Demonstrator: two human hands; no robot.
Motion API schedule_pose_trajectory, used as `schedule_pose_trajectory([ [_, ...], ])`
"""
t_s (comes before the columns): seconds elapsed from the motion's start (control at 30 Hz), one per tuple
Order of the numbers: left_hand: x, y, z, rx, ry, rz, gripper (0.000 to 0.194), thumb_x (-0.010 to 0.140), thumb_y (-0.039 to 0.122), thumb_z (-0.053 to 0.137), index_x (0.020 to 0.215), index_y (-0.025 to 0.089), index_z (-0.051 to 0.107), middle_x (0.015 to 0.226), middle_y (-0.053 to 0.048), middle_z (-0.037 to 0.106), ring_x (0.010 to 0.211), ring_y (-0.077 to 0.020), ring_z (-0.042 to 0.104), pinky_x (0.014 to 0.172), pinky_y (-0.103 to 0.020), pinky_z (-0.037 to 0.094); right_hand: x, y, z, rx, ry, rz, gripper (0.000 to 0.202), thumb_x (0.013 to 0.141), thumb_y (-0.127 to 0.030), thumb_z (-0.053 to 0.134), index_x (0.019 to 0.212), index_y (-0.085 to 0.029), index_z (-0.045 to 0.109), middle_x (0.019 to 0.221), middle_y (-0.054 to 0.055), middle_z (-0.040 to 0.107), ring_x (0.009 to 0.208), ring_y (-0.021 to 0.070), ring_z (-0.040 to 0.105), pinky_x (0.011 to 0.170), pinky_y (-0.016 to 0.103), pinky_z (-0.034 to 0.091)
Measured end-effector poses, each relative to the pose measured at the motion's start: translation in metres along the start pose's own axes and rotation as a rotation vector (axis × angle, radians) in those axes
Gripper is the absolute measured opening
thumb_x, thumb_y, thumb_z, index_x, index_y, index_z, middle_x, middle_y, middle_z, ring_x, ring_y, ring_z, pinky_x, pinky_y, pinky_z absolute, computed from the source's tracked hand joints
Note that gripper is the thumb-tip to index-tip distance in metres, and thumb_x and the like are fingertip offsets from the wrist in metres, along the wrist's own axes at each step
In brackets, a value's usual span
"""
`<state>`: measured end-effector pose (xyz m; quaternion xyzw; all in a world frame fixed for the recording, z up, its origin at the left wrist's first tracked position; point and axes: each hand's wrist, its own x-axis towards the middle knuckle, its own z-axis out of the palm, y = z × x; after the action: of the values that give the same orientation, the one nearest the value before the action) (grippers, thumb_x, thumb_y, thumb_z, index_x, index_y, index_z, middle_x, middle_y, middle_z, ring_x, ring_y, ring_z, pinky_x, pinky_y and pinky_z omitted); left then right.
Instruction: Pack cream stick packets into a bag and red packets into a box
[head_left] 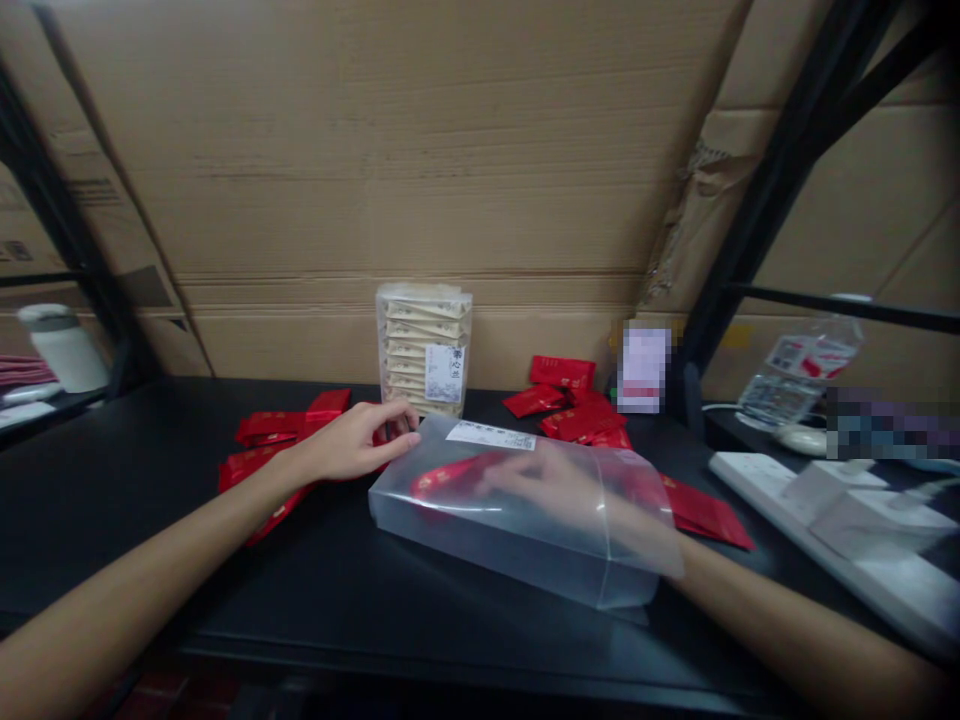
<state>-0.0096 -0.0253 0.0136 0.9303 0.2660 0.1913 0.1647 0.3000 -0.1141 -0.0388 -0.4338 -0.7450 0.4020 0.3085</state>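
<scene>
A clear plastic box [495, 545] with a white printed label lies on its side on the black table, its right end open. Through that end reaches my right hand [536, 480], seen blurred through the plastic. Its fingers are closed on the near end of a red packet [446, 478] inside the box. My left hand [367, 435] is at the box's far left corner, fingers curled and thumb against the edge. Beside my left wrist are several red packets [270, 428], partly covered by the forearm.
Behind the box stands a clear pack of cream-coloured sachets [405, 350]. More red packets [577, 412] are piled at back right, near a blurred-out upright item [643, 370]. A white power strip [810, 530] with plugs, a water bottle [799, 365] and a metal frame [765, 200] line the right side.
</scene>
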Motion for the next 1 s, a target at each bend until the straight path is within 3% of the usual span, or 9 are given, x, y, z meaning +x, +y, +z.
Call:
schedule_pose_trajectory([
  [0.17,0.000,0.003,0.000,-0.005,-0.003,-0.006,0.028,0.104,0.044,0.054,0.110,0.018,0.062,0.087,-0.003,0.069,0.074,-0.0161,0.064,0.066,-0.027,0.048,0.001,0.000,0.002,-0.024,0.050,0.094,0.040,0.096,-0.058,0.063,0.101,-0.025,0.084,0.097,0.006,0.080,0.076,0.0191,0.066,0.068,0.033,0.053],
  [0.3,0.001,0.003,0.000,0.034,-0.019,-0.003,0.032,0.105,0.046,0.052,0.099,0.017,0.064,0.082,-0.002,0.066,0.070,-0.0146,0.060,0.063,-0.026,0.045,0.002,-0.006,0.005,0.030,0.123,0.067,0.040,0.097,-0.056,0.063,0.086,-0.023,0.083,0.090,0.007,0.080,0.078,0.0217,0.069,0.079,0.039,0.054],
  [0.43,0.001,0.002,0.001,0.042,-0.037,-0.003,0.034,0.105,0.048,0.052,0.097,0.017,0.064,0.080,-0.002,0.065,0.068,-0.0145,0.060,0.063,-0.026,0.044,0.004,-0.011,0.011,0.132,0.161,0.006,0.039,0.094,-0.055,0.066,0.085,-0.019,0.078,0.075,0.005,0.077,0.062,0.0184,0.066,0.065,0.035,0.055],
  [0.57,0.002,0.003,0.001,0.043,-0.045,-0.005,0.035,0.104,0.048,0.053,0.096,0.016,0.065,0.080,-0.002,0.066,0.069,-0.0151,0.061,0.064,-0.026,0.043,0.003,-0.012,0.016,0.132,0.215,-0.032,0.033,0.095,-0.050,0.068,0.089,-0.019,0.076,0.077,0.004,0.076,0.056,0.0156,0.063,0.059,0.033,0.055],
  [0.63,0.002,0.003,0.001,0.037,-0.048,-0.006,0.034,0.104,0.047,0.053,0.096,0.016,0.066,0.080,-0.003,0.067,0.069,-0.0151,0.061,0.064,-0.026,0.043,0.000,-0.014,0.018,0.097,0.208,-0.046,0.032,0.096,-0.050,0.067,0.095,-0.020,0.077,0.089,0.005,0.079,0.067,0.0178,0.068,0.069,0.036,0.059],
  [0.7,0.002,0.003,0.001,0.035,-0.050,-0.004,0.034,0.104,0.047,0.053,0.096,0.016,0.066,0.080,-0.003,0.067,0.069,-0.0151,0.061,0.064,-0.026,0.043,-0.004,-0.015,0.020,0.095,0.165,-0.090,0.030,0.096,-0.049,0.069,0.110,-0.024,0.077,0.110,0.005,0.079,0.092,0.0220,0.073,0.087,0.042,0.059],
  [0.8,0.002,0.002,0.001,0.048,-0.054,-0.002,0.035,0.105,0.047,0.052,0.097,0.016,0.067,0.081,-0.003,0.068,0.070,-0.0154,0.061,0.064,-0.027,0.043,-0.006,-0.014,0.021,0.126,0.094,-0.171,0.038,0.095,-0.043,0.072,0.130,-0.028,0.069,0.134,0.005,0.071,0.120,0.0246,0.067,0.107,0.047,0.052],
  [0.9,0.002,0.001,0.001,0.052,-0.058,-0.008,0.036,0.105,0.048,0.052,0.098,0.016,0.067,0.084,-0.004,0.069,0.072,-0.0162,0.062,0.065,-0.027,0.043,-0.006,-0.010,0.020,0.067,0.028,-0.182,0.042,0.095,-0.041,0.072,0.134,-0.028,0.065,0.135,0.006,0.070,0.117,0.0257,0.068,0.105,0.048,0.052],
  [1.0,0.002,0.002,0.001,0.046,-0.055,-0.006,0.036,0.105,0.047,0.052,0.098,0.016,0.068,0.084,-0.004,0.069,0.072,-0.0164,0.063,0.066,-0.028,0.043,-0.006,-0.009,0.020,0.042,0.013,-0.223,0.030,0.095,-0.041,0.072,0.120,-0.026,0.069,0.122,0.005,0.073,0.107,0.0244,0.068,0.098,0.043,0.054],
])
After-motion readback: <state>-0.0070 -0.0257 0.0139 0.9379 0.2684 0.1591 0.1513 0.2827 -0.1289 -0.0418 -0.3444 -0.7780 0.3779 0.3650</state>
